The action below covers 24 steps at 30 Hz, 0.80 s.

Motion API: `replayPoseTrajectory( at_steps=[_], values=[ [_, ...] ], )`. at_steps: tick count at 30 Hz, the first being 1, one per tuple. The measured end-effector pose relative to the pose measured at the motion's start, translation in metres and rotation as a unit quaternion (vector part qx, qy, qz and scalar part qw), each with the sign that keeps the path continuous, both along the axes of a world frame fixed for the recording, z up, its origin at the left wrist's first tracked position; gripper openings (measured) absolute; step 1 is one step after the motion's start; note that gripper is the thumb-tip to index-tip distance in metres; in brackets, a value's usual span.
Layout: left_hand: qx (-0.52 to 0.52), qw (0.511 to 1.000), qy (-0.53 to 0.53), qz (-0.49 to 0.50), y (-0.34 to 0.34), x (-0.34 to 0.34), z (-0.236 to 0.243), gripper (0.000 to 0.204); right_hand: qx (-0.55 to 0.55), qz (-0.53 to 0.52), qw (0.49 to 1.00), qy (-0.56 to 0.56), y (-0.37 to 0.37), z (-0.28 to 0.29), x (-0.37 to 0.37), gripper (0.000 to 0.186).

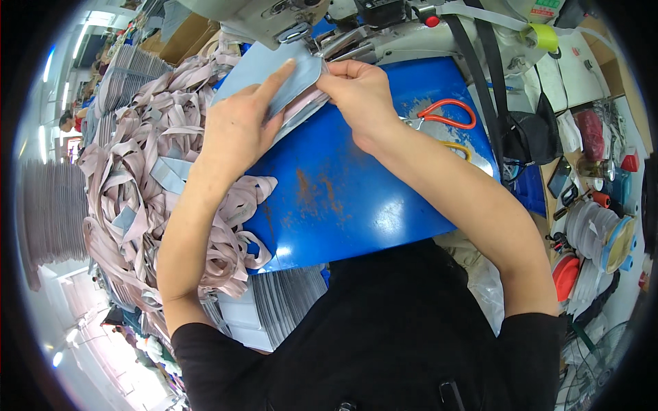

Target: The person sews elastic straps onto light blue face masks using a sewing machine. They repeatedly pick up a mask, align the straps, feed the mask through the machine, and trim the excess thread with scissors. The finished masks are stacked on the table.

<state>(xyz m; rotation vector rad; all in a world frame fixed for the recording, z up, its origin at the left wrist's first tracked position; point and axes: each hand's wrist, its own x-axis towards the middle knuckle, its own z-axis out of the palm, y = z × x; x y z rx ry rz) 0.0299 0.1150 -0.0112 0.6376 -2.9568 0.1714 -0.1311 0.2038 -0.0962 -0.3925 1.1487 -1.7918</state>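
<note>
Pale blue fabric piece (291, 79), pinkish strip beneath; both hands pinching it: left (240, 123), right (356, 92).

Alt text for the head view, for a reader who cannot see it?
Both hands, left hand and right hand, press a light blue fabric piece toward a sewing machine on a blue table. Pink strips pile at left; red-handled scissors lie at right.

Both hands, left hand (240, 127) and right hand (360, 92), press grey fabric (291, 82) apparently beneath the sewing machine (329, 27).
</note>
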Motion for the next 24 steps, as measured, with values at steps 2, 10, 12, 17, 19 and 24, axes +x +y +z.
replayPoseTrajectory(
  at_steps=[2, 10, 12, 17, 19, 24],
  values=[
    [-0.022, 0.999, 0.001, -0.044, 0.004, 0.0, 0.001, 0.07, 0.027, -0.034, 0.995, 0.09, -0.003, 0.0, 0.01, 0.027],
    [0.063, 0.987, -0.016, -0.147, -0.005, -0.011, 0.039, 0.052, 0.014, 0.049, 0.995, 0.084, 0.022, 0.003, -0.012, 0.038],
    [0.068, 0.983, -0.024, -0.169, -0.006, -0.015, 0.046, 0.049, 0.017, 0.063, 0.996, 0.052, 0.026, 0.007, -0.014, 0.038],
    [0.028, 0.983, -0.07, -0.166, -0.005, -0.026, 0.053, 0.044, 0.002, 0.054, 0.998, -0.013, 0.02, 0.0, -0.011, 0.035],
    [-0.008, 0.982, -0.103, -0.159, -0.006, -0.031, 0.054, 0.042, 0.003, 0.033, 0.999, -0.024, 0.012, 0.001, -0.009, 0.03],
    [-0.105, 0.973, -0.124, -0.166, -0.002, -0.048, 0.049, 0.015, 0.038, -0.001, 0.998, -0.042, 0.0, 0.001, -0.005, 0.023]
  ],
)
